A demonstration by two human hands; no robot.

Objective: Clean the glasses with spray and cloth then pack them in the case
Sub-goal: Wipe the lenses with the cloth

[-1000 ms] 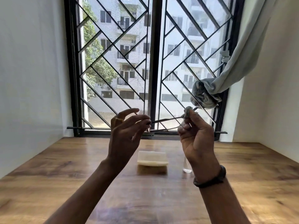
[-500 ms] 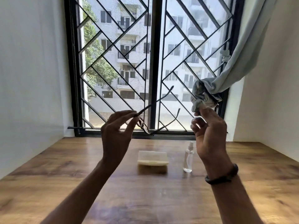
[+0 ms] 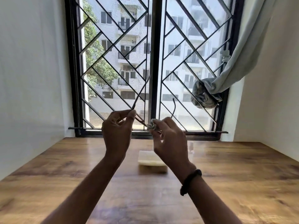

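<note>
right hand (image 3: pixel 169 139) now pressing cloth (image 3: pixel 151 125) onto glasses (image 3: pixel 139 101), hands closer

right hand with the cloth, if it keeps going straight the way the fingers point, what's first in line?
The right hand points up and left, its cloth already on the glasses. Straight on, it would probably meet the left hand pinching the frame; depth between them is unclear.

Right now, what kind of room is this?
Probably a room in an upper-floor flat: a wooden table set against a barred window, a tied-back curtain, and apartment blocks outside.
</note>
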